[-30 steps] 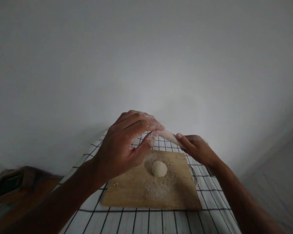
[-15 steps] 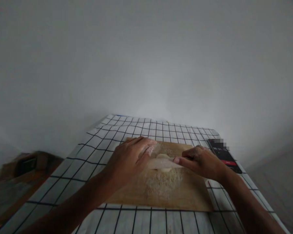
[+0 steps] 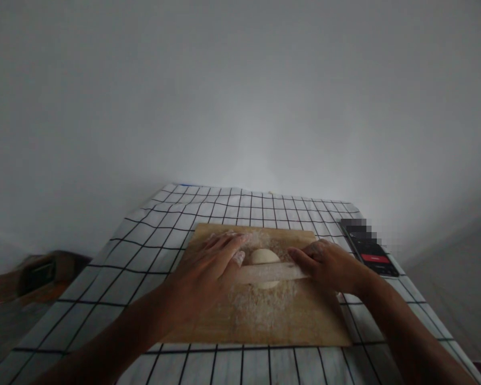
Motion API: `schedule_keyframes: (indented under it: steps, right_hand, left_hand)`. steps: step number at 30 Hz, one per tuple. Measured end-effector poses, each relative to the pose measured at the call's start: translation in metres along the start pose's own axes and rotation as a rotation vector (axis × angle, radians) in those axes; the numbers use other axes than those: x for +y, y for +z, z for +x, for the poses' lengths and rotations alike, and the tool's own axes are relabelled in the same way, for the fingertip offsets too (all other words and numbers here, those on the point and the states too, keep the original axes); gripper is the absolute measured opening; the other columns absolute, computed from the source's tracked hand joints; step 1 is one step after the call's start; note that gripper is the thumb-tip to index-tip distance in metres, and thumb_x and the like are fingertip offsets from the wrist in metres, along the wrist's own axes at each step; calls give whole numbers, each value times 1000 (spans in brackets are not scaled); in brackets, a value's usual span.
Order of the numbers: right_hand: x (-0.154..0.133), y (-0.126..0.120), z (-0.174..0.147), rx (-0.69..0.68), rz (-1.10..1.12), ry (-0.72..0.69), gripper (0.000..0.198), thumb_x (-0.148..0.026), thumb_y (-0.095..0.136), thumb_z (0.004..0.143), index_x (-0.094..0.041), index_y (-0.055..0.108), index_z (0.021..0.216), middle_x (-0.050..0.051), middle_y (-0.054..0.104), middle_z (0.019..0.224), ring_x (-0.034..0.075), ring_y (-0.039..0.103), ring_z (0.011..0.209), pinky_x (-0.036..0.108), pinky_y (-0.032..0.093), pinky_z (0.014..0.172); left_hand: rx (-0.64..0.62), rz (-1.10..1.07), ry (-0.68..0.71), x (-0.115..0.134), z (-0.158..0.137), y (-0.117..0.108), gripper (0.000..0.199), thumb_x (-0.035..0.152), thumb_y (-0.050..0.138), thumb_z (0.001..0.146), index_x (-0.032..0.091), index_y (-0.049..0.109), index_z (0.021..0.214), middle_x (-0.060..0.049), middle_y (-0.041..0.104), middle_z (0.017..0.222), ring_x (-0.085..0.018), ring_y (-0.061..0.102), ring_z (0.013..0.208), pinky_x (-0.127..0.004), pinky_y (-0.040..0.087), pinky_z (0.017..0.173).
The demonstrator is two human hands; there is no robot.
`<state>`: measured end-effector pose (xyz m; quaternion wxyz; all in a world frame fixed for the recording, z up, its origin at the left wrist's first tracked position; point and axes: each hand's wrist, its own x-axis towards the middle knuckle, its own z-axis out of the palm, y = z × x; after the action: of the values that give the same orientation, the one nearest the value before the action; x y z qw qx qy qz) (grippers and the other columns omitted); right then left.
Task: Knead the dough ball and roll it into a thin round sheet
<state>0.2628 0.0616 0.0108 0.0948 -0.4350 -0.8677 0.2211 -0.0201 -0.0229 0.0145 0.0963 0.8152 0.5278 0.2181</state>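
The background is filled by a pale wall (image 3: 240,96). Before it, a tabletop (image 3: 152,227) is covered by a white cloth (image 3: 120,267) crossed with black lines, and on this a wooden board (image 3: 312,321) is laid flat. From the lower corners the left forearm (image 3: 116,334) and the right forearm (image 3: 404,326) are stretched forward and angled inward. The left hand (image 3: 208,267) is held palm down and flattened, its fingers nearly straight; the left end of a pale rolling pin (image 3: 270,273) is covered by it, and whether that end is gripped cannot be told. The pin's other end is grasped by the right hand (image 3: 328,267), whose fingers are curled and whose thumb is pointed left along it. Beyond the right hand, a dark phone (image 3: 366,246) is seen, partly pixelated. Between the hands, a rounded piece of dough (image 3: 264,256) is crossed by the pin, its far and near edges left showing. Flour (image 3: 264,307) is scattered around it.
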Motion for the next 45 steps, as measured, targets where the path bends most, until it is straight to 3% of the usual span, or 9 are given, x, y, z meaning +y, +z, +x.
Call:
schedule_keyframes:
  steps: [4,7,10,15,22,28,34,40,45]
  right_hand:
    - [3,-1,-4,6,-8,-8,62,-54,37,101,-20,47,51,-1,48,48,11,41,45,30,22,51]
    - [-2,-2,-7,62,-38,-40,62,-54,37,102,-19,46,51,-1,47,48,10,40,45,31,22,52]
    - [-12,-2,-7,115,-28,-71,62,-54,34,103,-20,50,53,-1,50,51,10,40,46,30,22,52]
    - [-23,4,-2,156,13,-54,59,-54,34,102,-20,62,62,1,62,59,13,52,54,30,26,54]
    - [-15,8,-2,130,-63,-5,54,-45,37,102,-20,60,61,5,64,60,14,52,54,30,27,55]
    - [-14,9,-6,169,-56,-111,56,-46,33,104,-20,59,62,2,60,58,13,51,54,29,27,57]
    - [-9,10,6,341,-94,-88,54,-48,35,103,-20,57,63,-1,56,58,12,46,54,29,23,55]
    - [-6,12,10,263,-306,12,54,-41,26,107,-19,67,78,6,72,80,16,62,71,28,31,63]
    - [-13,15,-1,248,-389,38,55,-39,25,107,-19,70,82,9,76,89,19,67,77,29,35,67]
  left_hand:
    - [28,15,38,4,0,4,45,31,38,101,26,48,144,-5,55,147,-24,48,138,-44,44,112]
    - [74,15,52,4,6,7,38,27,39,100,27,57,133,-3,66,132,-21,60,123,-42,48,107]
    - [120,10,1,1,10,1,37,23,43,96,27,60,128,-1,69,124,-21,64,115,-40,52,101]
    - [135,55,-59,-8,11,-5,39,22,39,96,24,57,131,-5,66,131,-23,61,121,-43,50,104]
    - [42,166,36,-16,2,9,46,27,34,100,15,47,143,-13,52,148,-26,47,139,-49,39,115]
    - [-13,99,37,-14,-4,9,47,27,39,100,25,44,147,-5,53,149,-22,49,137,-42,41,114]
    - [53,55,-16,-6,5,11,42,29,40,99,21,54,138,-8,60,141,-24,53,132,-47,42,114]
    - [116,155,46,-16,5,30,42,27,39,100,20,50,141,-9,58,142,-24,52,133,-48,41,115]
    - [185,254,140,-26,1,45,41,26,36,101,18,51,138,-11,61,138,-25,55,130,-49,43,113]
